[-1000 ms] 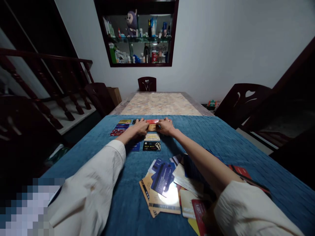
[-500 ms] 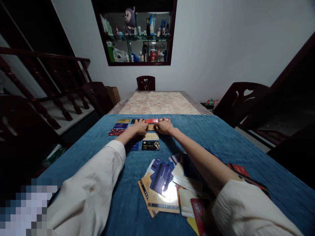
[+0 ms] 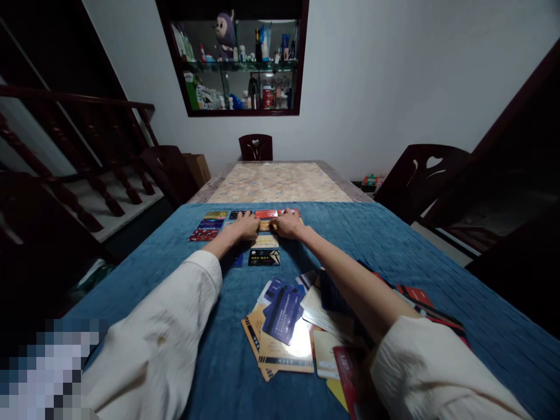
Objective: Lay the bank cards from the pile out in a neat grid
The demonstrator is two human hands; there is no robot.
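Observation:
Both my arms reach far forward over a blue cloth [image 3: 394, 245]. My left hand [image 3: 243, 226] and my right hand [image 3: 286, 224] rest, fingers curled, on either end of an orange card [image 3: 265, 224] lying in a grid of cards. A red card [image 3: 266, 214] sits just beyond it, a cream card [image 3: 265, 241] and a black card [image 3: 263, 257] just nearer. Neat columns of cards [image 3: 207, 226] lie to the left. A loose heap of cards [image 3: 289, 326] lies close to me, partly under my right forearm.
The table's bare marbled top [image 3: 280, 182] extends past the cloth. Dark wooden chairs stand at the far end [image 3: 255, 147], at the left [image 3: 168, 170] and at the right [image 3: 426, 175]. A wall cabinet [image 3: 238, 58] holds bottles and a plush toy. A stair railing [image 3: 74, 146] runs at left.
My hands stay on the orange card with hardly any shift. The view has drifted slightly, so everything sits a little lower-left in the picture.

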